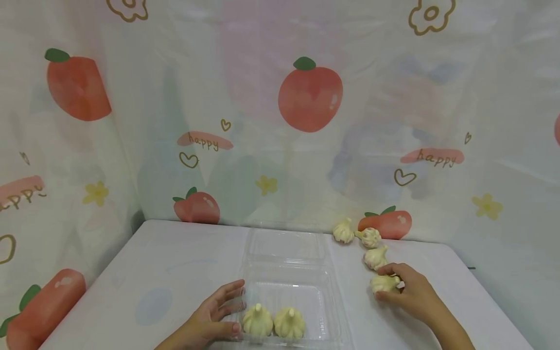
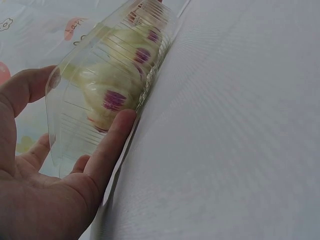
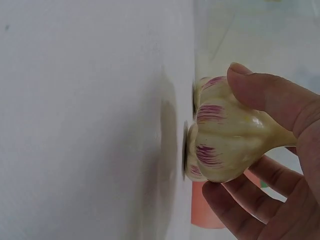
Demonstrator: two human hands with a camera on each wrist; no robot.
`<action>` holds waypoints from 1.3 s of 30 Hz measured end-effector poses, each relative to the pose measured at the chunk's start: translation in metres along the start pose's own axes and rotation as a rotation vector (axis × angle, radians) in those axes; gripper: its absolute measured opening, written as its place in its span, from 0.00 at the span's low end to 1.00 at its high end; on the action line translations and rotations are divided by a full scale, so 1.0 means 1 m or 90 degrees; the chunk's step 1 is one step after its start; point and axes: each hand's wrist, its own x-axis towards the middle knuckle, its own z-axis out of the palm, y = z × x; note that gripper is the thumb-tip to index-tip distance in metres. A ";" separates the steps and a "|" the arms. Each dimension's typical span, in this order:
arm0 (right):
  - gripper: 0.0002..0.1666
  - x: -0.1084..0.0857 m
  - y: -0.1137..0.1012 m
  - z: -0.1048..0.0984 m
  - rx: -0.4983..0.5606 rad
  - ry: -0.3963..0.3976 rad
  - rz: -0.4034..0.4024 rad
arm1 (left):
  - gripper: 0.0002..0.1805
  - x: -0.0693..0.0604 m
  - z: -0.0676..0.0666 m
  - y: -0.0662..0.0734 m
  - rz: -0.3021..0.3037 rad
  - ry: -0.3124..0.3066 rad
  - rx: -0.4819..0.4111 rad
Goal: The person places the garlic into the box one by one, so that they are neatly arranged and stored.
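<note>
A clear plastic clamshell box [image 1: 323,311] lies with its lid folded back on the white table. Two garlic bulbs [image 1: 258,321] sit side by side at its near left, stems up. My left hand [image 1: 214,313] rests against the box's left side, fingers spread; in the left wrist view its thumb [image 2: 117,132] touches the low wall. To the right of the box, my right hand [image 1: 409,291] pinches a garlic bulb [image 3: 227,135] between thumb and fingers. This bulb has purple streaks, and its stem points toward the palm. Whether it touches the table I cannot tell.
Beyond the right hand, three more garlic bulbs [image 1: 375,257] form a curved row toward the back wall. The box's lid [image 1: 286,245] reaches back close to that wall. Printed cloth [image 1: 280,160] covers the walls around the table [image 1: 188,272].
</note>
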 end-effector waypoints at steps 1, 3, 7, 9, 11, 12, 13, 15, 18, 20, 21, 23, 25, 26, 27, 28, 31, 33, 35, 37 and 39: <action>0.32 0.000 -0.001 0.000 0.001 0.002 0.001 | 0.45 0.000 0.000 0.000 -0.002 0.000 -0.001; 0.31 -0.001 -0.003 0.001 0.004 0.004 -0.004 | 0.45 0.000 0.000 0.000 -0.006 0.002 -0.002; 0.30 -0.001 -0.009 0.002 0.017 0.009 -0.014 | 0.45 0.000 -0.001 0.000 -0.007 0.002 -0.001; 0.30 -0.002 -0.013 0.003 0.028 0.010 -0.022 | 0.45 0.000 -0.001 -0.001 -0.006 0.001 -0.001; 0.30 -0.001 -0.017 0.003 0.032 0.012 -0.029 | 0.45 0.000 -0.001 -0.001 -0.005 0.002 0.001; 0.30 -0.001 -0.019 0.004 0.032 0.014 -0.032 | 0.45 0.000 -0.001 -0.001 -0.006 0.003 0.001; 0.30 -0.001 -0.021 0.004 0.032 0.016 -0.035 | 0.45 0.000 -0.001 0.000 -0.006 0.004 0.002; 0.30 -0.001 -0.025 0.004 0.029 0.018 -0.046 | 0.45 0.000 -0.001 0.000 -0.005 0.004 0.001; 0.29 -0.002 -0.029 0.005 0.029 0.024 -0.054 | 0.45 0.000 0.000 0.000 -0.005 0.004 -0.001; 0.29 -0.002 -0.031 0.006 0.029 0.025 -0.063 | 0.45 0.000 0.000 0.000 -0.007 0.006 -0.003; 0.28 -0.002 -0.031 0.007 0.029 0.026 -0.066 | 0.45 0.001 -0.001 0.000 -0.007 0.006 -0.001; 0.28 -0.003 -0.033 0.008 0.031 0.029 -0.078 | 0.45 0.001 -0.001 0.000 -0.008 0.008 0.000; 0.28 -0.003 -0.035 0.009 0.031 0.028 -0.086 | 0.46 0.001 0.000 0.000 -0.009 0.009 0.001; 0.28 -0.003 -0.037 0.009 0.033 0.028 -0.086 | 0.46 0.001 0.000 -0.001 -0.009 0.009 0.000; 0.28 -0.003 -0.038 0.009 0.035 0.027 -0.087 | 0.46 0.001 0.000 -0.001 -0.007 0.008 0.001; 0.28 -0.003 -0.039 0.010 0.035 0.027 -0.090 | 0.46 0.000 0.000 -0.001 -0.007 0.009 0.000; 0.27 -0.003 -0.042 0.011 0.037 0.027 -0.092 | 0.46 0.000 0.000 -0.001 -0.005 0.009 0.001; 0.27 -0.004 -0.044 0.012 0.040 0.027 -0.100 | 0.46 0.000 0.000 -0.001 -0.006 0.010 0.001; 0.27 -0.004 -0.047 0.013 0.042 0.027 -0.108 | 0.46 0.000 0.001 -0.001 -0.007 0.012 0.001; 0.27 -0.004 -0.048 0.014 0.045 0.026 -0.115 | 0.46 0.000 0.001 0.000 -0.013 0.017 0.001; 0.27 -0.004 -0.050 0.016 0.043 0.023 -0.120 | 0.46 0.000 0.002 0.001 -0.017 0.022 0.002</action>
